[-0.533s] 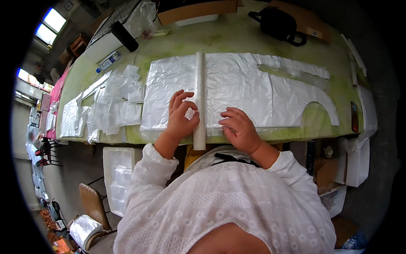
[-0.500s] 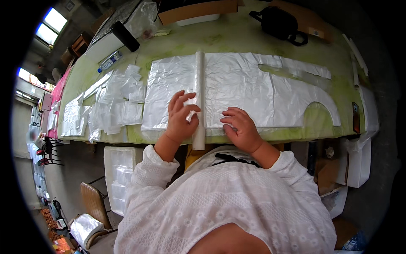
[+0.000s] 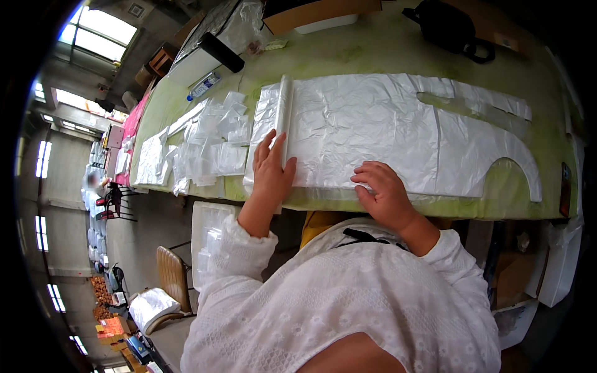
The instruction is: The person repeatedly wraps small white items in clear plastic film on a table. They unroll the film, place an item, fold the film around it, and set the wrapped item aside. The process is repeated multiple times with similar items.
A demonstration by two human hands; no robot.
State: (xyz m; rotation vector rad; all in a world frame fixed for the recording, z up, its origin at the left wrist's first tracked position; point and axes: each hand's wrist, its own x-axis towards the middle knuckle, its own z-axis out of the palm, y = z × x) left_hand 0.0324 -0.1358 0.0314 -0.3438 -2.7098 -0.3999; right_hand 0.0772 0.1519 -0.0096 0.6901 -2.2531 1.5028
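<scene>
A white plastic film apron [image 3: 367, 130] lies spread on the table, its curved cut-out and straps toward the right. Across its left part rests a long pale tube [image 3: 285, 112], running from the far edge toward me. My left hand [image 3: 272, 177] lies on the near half of this tube with fingers stretched and thumb apart; it does not wrap round it. Low over the near part of the film is my right hand [image 3: 387, 193], fingers loosely bent and apart, with nothing visible in them. Whether it touches the film I cannot tell.
Small clear plastic packets [image 3: 217, 133] lie on the green-covered table [image 3: 348, 53] at the left. Behind them are a water bottle [image 3: 204, 86] and a black cylinder [image 3: 221, 53]. A black bag [image 3: 444, 28] sits far right, and a phone [image 3: 565, 189] near the right edge.
The tube has moved left along the film, toward its left end. My left hand has come down onto it, fingers straighter. The view has turned, showing more of the room at left.
</scene>
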